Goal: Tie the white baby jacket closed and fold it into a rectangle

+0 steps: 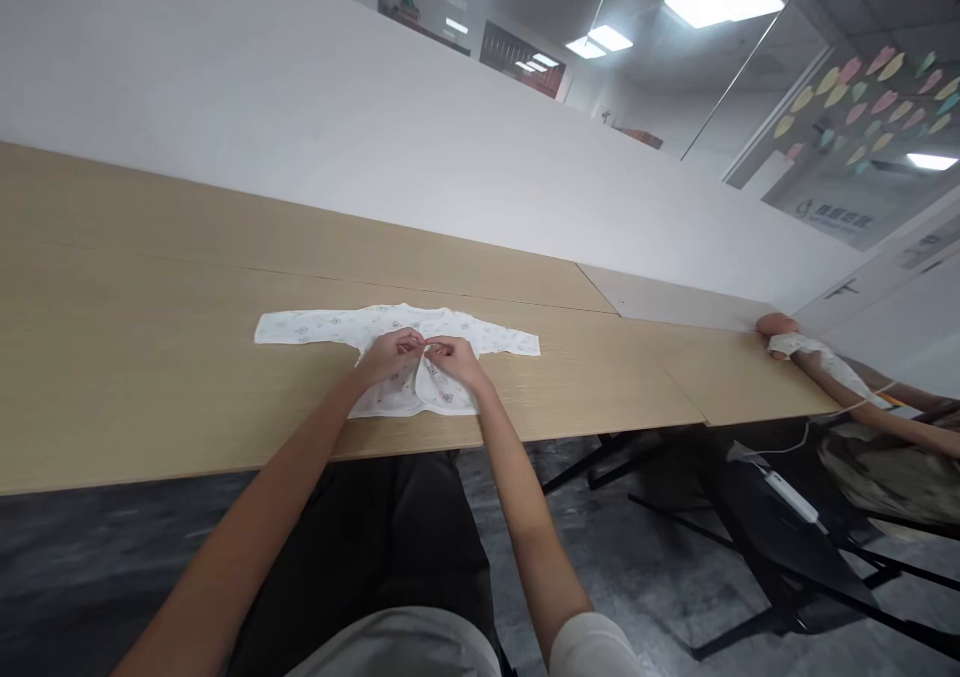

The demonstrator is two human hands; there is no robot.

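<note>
A small white baby shirt (390, 395) with a scattered print lies on the wooden table, its long sleeves spread to both sides. My left hand (391, 353) pinches the front opening at the middle of the chest. Right beside it, my right hand (453, 359) pinches the other side of the same opening, the fingertips of both hands nearly meeting. Below the hands the front edges part slightly, and the lower right flap curves away. Whatever fastener may sit between my fingers is hidden.
The wooden table (150, 377) runs along a white wall (315, 147). At the far right, another person's arm (870, 407) reaches over a doll (780, 332) in white printed cloth. Black folding chairs (780, 537) and a white power strip (791, 497) are at the lower right.
</note>
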